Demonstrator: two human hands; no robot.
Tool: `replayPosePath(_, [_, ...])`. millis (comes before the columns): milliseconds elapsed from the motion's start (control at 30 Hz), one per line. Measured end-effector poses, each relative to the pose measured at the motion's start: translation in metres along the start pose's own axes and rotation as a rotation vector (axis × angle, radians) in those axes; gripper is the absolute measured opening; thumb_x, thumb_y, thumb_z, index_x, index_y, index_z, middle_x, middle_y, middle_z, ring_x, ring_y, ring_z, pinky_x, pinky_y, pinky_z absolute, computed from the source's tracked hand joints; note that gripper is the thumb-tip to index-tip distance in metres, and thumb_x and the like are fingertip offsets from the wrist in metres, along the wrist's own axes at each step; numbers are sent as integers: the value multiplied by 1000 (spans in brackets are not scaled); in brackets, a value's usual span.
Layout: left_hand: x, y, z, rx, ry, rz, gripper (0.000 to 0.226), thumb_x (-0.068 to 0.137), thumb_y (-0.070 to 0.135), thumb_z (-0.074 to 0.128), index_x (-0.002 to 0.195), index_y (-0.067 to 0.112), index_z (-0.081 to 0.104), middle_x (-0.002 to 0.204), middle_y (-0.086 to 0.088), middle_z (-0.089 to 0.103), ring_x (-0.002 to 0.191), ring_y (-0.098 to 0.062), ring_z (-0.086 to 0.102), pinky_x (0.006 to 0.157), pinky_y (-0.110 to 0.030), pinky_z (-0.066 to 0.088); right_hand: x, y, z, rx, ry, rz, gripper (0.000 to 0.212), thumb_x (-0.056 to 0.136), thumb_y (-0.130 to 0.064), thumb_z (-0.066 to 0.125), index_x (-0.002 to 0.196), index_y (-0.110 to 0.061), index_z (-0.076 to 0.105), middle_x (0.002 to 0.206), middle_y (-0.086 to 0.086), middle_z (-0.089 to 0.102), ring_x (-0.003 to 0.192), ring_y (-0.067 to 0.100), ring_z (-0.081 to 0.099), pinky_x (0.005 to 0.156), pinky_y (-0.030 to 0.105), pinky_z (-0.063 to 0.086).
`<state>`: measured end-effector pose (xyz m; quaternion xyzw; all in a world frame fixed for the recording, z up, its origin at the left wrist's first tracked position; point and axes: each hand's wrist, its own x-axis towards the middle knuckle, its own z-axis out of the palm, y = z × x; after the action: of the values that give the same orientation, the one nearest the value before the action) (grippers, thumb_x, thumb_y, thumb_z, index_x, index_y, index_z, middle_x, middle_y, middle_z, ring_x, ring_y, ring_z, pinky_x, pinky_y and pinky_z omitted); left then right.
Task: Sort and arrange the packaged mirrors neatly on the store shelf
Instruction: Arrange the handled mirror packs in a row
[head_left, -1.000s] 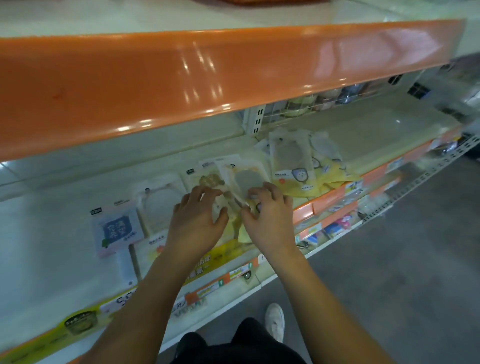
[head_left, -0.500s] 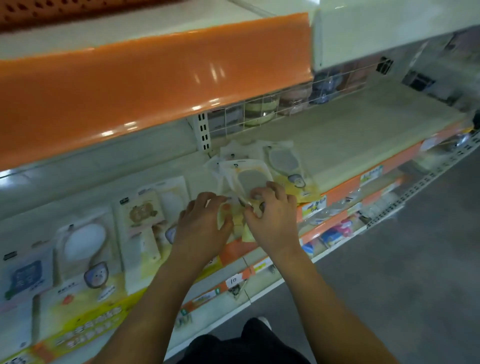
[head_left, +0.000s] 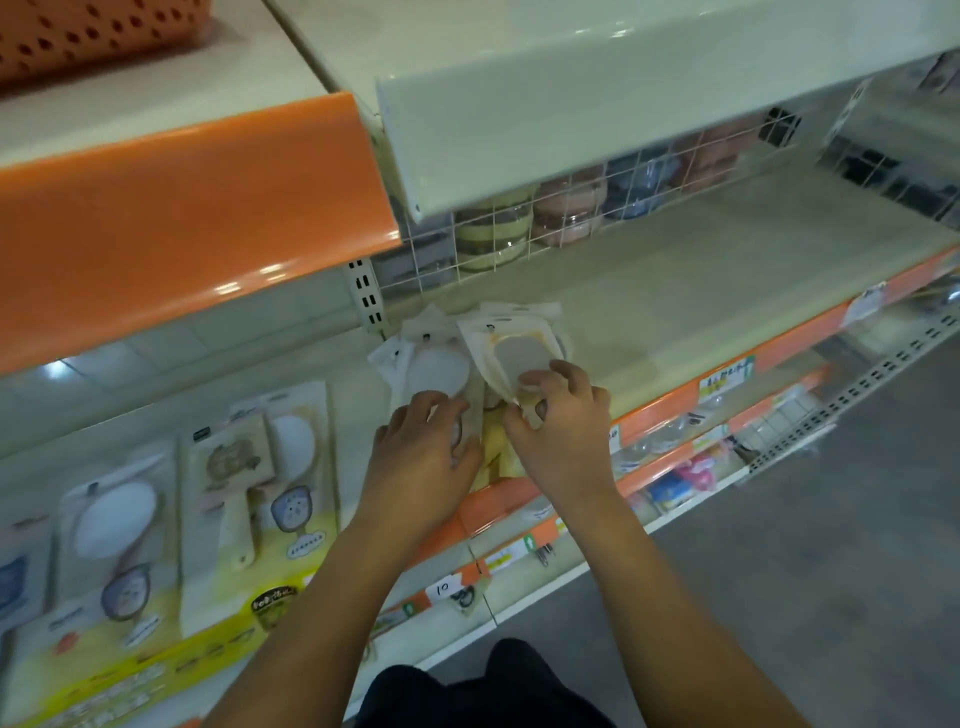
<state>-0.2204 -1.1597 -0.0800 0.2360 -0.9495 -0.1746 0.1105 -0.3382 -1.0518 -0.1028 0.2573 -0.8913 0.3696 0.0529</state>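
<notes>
A loose pile of packaged mirrors lies on the cream shelf (head_left: 675, 291) just under its upright. My right hand (head_left: 558, 431) pinches the lower edge of the top packaged mirror (head_left: 519, 353), which has an oval grey face and a tilted white card. My left hand (head_left: 423, 447) rests with curled fingers on the neighbouring packaged mirror (head_left: 434, 369), which has a round white face. Yellow card bottoms (head_left: 496, 452) show between my hands. To the left lies a row of flat packaged hand mirrors (head_left: 114, 525), side by side.
An orange-fronted upper shelf (head_left: 182, 208) overhangs the left half, and a cream one (head_left: 597, 104) overhangs the right. A wire grid (head_left: 597, 208) at the back holds jars. Bare shelf stretches to the right of the pile. Lower shelves carry price tags and small goods (head_left: 680, 478).
The view has swung right, so the pile sits further left. My right hand has gathered the oval mirror pack upward. My left hand stays on the pack beside it.
</notes>
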Motion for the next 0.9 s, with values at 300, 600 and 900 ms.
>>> replayPosePath(300, [32, 22, 11, -55, -95, 35, 34, 89, 40, 49, 121, 29, 52, 127, 7, 47, 114, -20, 47, 95, -37, 39, 13, 31, -9, -121, 25, 76, 44, 73, -44, 54, 106, -18, 68, 125, 9, 58, 109, 32, 56, 91, 37, 37])
replayPosePath(600, [48, 25, 15, -54, -108, -12, 39, 90, 44, 48, 126, 29, 49, 129, 6, 45, 116, -18, 47, 97, -37, 40, 37, 42, -4, -135, -24, 133, 43, 80, -40, 65, 119, -22, 62, 136, 7, 50, 113, 38, 49, 93, 43, 41])
replayPosePath(900, [51, 24, 16, 21, -102, -108, 40, 92, 43, 45, 129, 30, 48, 134, 5, 43, 123, -21, 43, 100, -36, 32, 51, 55, 16, -104, -69, 66, 46, 81, -45, 67, 119, -19, 59, 135, 8, 49, 126, 33, 43, 100, 46, 35])
